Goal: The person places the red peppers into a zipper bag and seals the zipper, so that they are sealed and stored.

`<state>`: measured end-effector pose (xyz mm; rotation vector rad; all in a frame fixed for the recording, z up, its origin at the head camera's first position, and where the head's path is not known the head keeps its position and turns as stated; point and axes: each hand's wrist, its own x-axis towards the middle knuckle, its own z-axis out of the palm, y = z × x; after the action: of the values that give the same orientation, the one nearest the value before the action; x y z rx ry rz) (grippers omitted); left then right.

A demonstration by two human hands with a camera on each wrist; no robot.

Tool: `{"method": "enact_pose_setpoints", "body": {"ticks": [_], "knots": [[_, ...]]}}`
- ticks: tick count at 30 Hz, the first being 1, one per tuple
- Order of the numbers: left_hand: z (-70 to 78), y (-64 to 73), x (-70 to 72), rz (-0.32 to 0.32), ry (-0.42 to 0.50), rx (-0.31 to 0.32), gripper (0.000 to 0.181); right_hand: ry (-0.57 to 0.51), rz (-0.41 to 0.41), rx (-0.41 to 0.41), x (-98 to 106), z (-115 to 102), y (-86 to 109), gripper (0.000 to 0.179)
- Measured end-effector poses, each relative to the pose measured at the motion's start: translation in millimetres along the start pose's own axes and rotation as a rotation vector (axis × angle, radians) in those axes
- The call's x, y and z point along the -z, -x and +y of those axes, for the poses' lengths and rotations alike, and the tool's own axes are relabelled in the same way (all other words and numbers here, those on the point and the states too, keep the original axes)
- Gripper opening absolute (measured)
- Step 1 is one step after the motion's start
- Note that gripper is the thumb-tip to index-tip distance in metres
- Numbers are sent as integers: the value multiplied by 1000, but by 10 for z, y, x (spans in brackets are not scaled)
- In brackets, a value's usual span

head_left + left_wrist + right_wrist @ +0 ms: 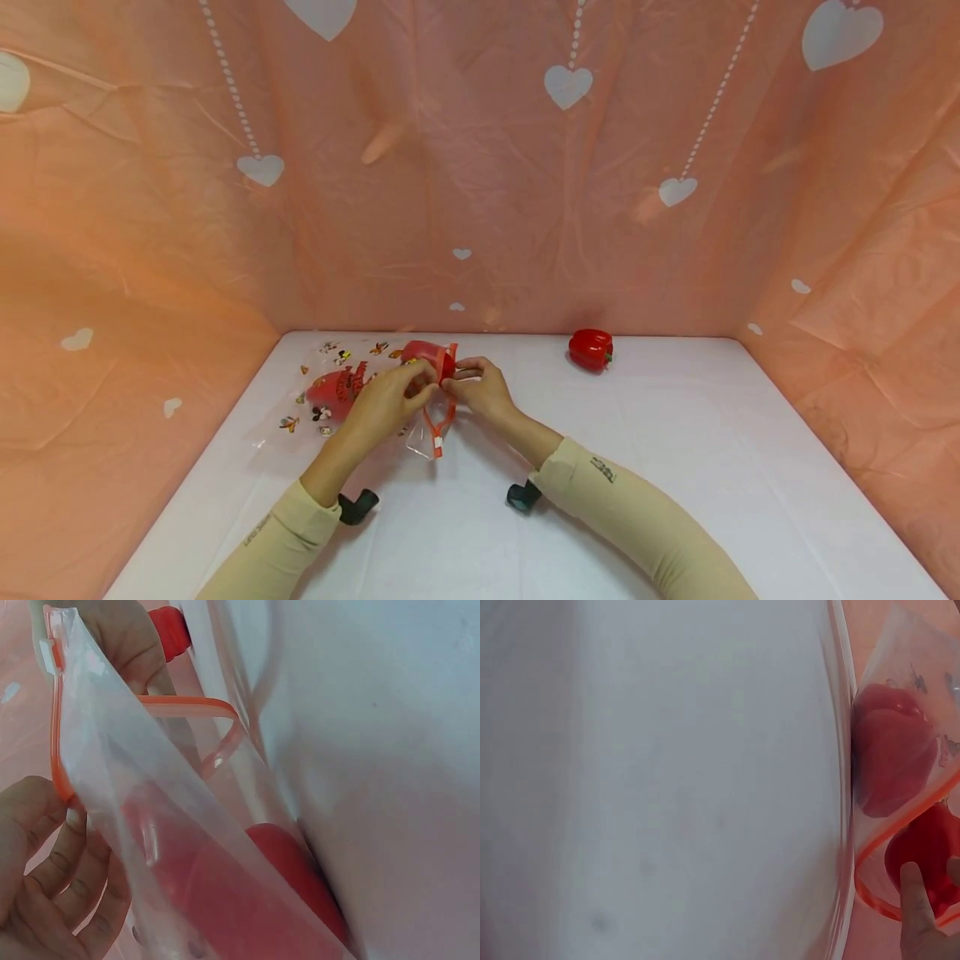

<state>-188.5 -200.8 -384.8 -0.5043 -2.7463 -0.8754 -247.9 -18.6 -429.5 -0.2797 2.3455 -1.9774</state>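
Note:
A clear zip bag (390, 354) with orange edging and cartoon prints lies at the back left of the white table. Its mouth (451, 408) gapes, and a white slider (438, 442) sits at the near end of the edging. Through the plastic I see a red bell pepper (333, 393) on the left and another red bell pepper (427, 350) close to the mouth. My left hand (390, 398) pinches the bag's edge beside the opening. Opposite it, my right hand (483, 392) holds the other side of the rim; its fingers (915, 900) overlap a pepper in the right wrist view.
Farther right, a red bell pepper (591, 350) lies on the table outside the bag. Dark wrist-camera mounts (358, 507) stick out below both forearms, close over the table. Orange cloth (525, 208) with white hearts hangs around the back and sides.

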Motion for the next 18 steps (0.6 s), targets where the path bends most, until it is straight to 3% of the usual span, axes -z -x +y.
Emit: {"method": "enact_pose_setpoints", "body": {"ticks": [11, 18], "knots": [[-26, -15, -10, -9, 67, -52, 9, 3, -118, 35, -1, -3, 42, 47], [-24, -15, -8, 0, 73, -69, 8, 41, -141, 31, 0, -3, 46, 48]]}}
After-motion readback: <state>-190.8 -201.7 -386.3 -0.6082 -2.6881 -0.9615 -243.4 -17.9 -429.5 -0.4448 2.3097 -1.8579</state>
